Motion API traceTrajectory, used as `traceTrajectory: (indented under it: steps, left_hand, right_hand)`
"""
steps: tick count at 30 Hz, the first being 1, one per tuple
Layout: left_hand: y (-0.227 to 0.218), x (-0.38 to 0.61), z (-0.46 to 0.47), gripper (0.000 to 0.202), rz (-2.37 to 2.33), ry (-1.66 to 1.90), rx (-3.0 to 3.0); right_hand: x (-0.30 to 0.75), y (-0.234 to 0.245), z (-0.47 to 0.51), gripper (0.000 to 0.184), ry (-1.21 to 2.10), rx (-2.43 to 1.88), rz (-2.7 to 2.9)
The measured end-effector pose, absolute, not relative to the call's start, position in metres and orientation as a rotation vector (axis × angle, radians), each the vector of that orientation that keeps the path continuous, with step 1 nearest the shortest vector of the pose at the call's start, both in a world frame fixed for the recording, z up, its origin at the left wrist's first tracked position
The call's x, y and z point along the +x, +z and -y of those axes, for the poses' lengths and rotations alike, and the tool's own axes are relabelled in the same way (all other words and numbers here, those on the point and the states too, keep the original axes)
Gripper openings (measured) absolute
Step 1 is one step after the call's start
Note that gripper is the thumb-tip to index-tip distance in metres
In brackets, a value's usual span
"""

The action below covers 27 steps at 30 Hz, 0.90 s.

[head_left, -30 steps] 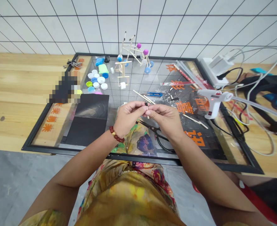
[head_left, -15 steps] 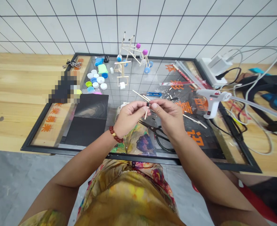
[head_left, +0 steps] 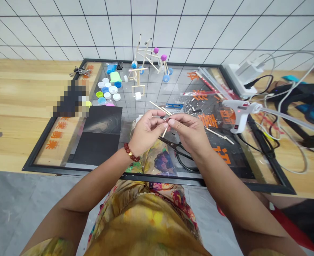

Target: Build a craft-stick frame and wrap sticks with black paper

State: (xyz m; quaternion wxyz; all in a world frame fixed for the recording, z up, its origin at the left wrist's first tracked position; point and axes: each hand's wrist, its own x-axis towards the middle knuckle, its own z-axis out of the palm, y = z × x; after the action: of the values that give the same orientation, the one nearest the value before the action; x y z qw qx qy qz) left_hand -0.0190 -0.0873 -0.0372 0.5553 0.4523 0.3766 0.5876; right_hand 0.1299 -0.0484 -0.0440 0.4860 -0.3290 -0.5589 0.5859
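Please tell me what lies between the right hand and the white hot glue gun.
In the head view, orange printed characters and a loose wooden stick lie between the right hand and the white hot glue gun.

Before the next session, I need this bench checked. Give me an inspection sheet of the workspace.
Surface: wooden table topped by a black-framed glass panel with orange lettering.
Job's things: wooden sticks pinched above the panel; stick models stand at the far side.
Clutter: bottle caps, keys, scissors, blue clippers, small scraps; a blurred patch hides one item.
Grippers: left hand and right hand both pinch the wooden sticks.
Cables: white and black cables run around a power strip and glue gun, red light showing.
Surroundings: white tile wall, grey floor.
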Motion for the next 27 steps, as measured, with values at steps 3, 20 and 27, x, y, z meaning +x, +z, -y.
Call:
traceTrajectory:
  steps: [3,20,27]
  left_hand:
    - [-0.0384,-0.0192,0.0868,0.042,-0.879,1.364,1.037]
    - [-0.0410,-0.0200,0.0852,0.053,-0.881,1.368,0.927]
    - [-0.0403,-0.0204,0.0856,0.056,-0.859,1.348,0.879]
  right_hand:
    - [0.1302,-0.0461,0.0476,0.022,1.373,-0.838,1.349]
    - [0.1271,-0.0402,0.0483,0.047,1.443,-0.897,1.284]
    - [0.1274,-0.0460,0.0459,0.029,1.469,-0.873,1.245]
